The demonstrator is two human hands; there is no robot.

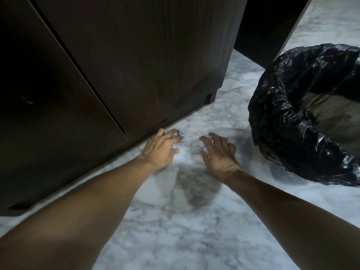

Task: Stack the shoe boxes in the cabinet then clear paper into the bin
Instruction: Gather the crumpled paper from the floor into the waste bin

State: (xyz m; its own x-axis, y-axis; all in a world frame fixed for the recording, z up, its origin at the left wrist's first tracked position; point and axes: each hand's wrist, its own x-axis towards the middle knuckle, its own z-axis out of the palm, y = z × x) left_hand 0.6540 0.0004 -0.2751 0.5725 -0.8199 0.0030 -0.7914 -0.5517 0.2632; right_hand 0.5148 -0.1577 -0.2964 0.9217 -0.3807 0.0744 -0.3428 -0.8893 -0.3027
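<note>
Head view: two crumpled paper wads were seen on the marble floor (pixel 194 221) beside the closed cabinet (pixel 136 65). The left paper wad (pixel 176 135) was gripped by the left hand (pixel 160 148), the right paper wad (pixel 204 146) by the right hand (pixel 218 152), both largely hidden under curled fingers. One black-lined bin (pixel 282 114) stood right, partly cropped.

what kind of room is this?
Likely a home interior, at floor level: a dark wooden cabinet with closed doors, a marble-patterned floor, and a bin lined with a black bag.

Head camera looks steeply down, close over the floor (pixel 185 221).
</note>
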